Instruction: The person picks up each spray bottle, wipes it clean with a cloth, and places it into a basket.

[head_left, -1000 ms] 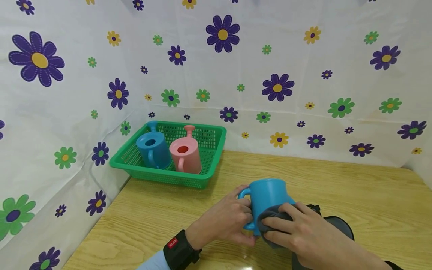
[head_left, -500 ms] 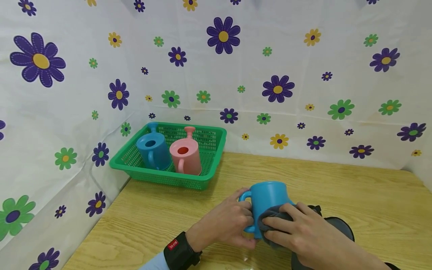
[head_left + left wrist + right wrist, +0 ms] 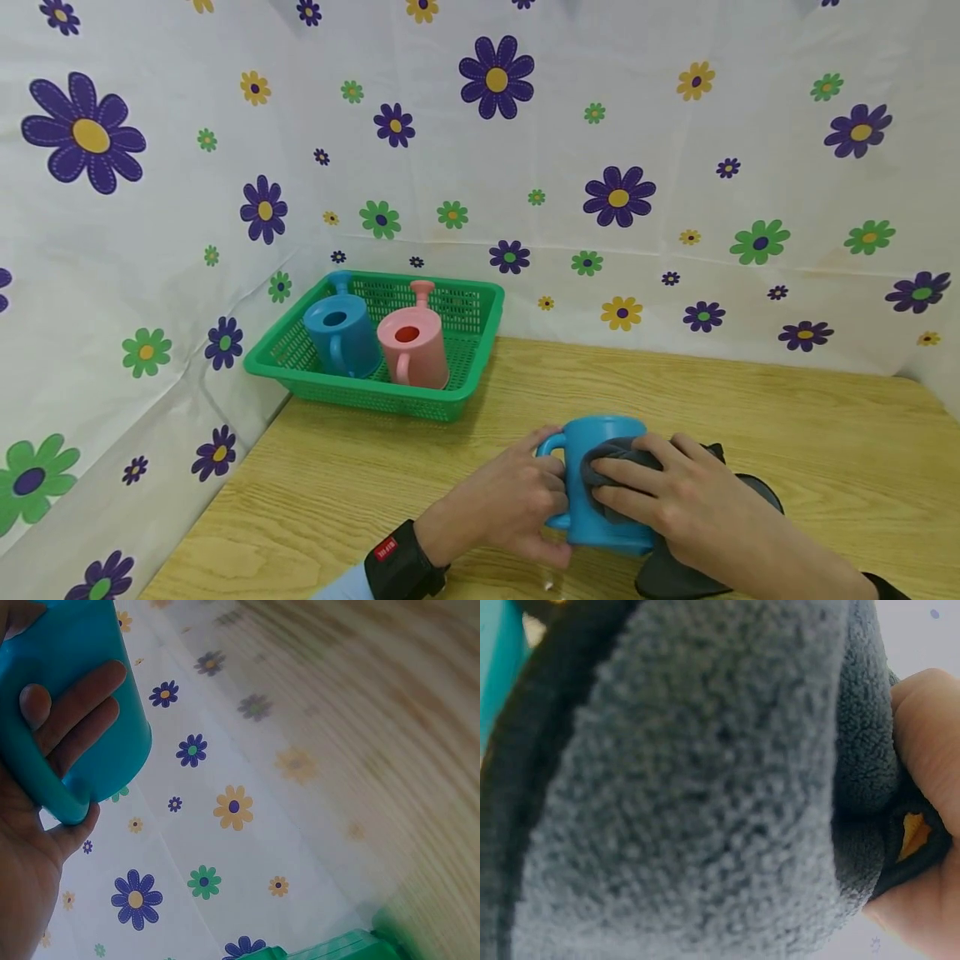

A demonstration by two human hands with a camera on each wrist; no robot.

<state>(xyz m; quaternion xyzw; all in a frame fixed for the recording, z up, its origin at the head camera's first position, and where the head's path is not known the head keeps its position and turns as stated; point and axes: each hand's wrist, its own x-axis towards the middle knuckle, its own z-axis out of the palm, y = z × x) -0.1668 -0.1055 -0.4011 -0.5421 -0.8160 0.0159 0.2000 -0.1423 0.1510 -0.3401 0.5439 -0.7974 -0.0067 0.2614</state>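
A blue toy watering can (image 3: 600, 532) is upright over the near middle of the table. My left hand (image 3: 517, 502) grips it by the handle; in the left wrist view, fingers (image 3: 82, 705) pass through the handle and lie along the can's wall. My right hand (image 3: 701, 500) bunches a grey cloth (image 3: 617, 451) and presses it on the can's side, with dark folds hanging below the palm. The spout is hidden behind this hand. Fuzzy cloth (image 3: 697, 780) with a black edge fills most of the right wrist view, folded against the thumb side.
At the back left, a green plastic basket (image 3: 360, 402) holds another blue watering can (image 3: 352, 337) and a pink watering can (image 3: 423, 350). A wooden table (image 3: 360, 467) lies under everything. Behind and to the left hangs a white flower-print sheet (image 3: 420, 167).
The right hand has slid the cloth upward on the watering can's side, uncovering its lower part. The can has shifted slightly toward me and to the right, with the left hand following.
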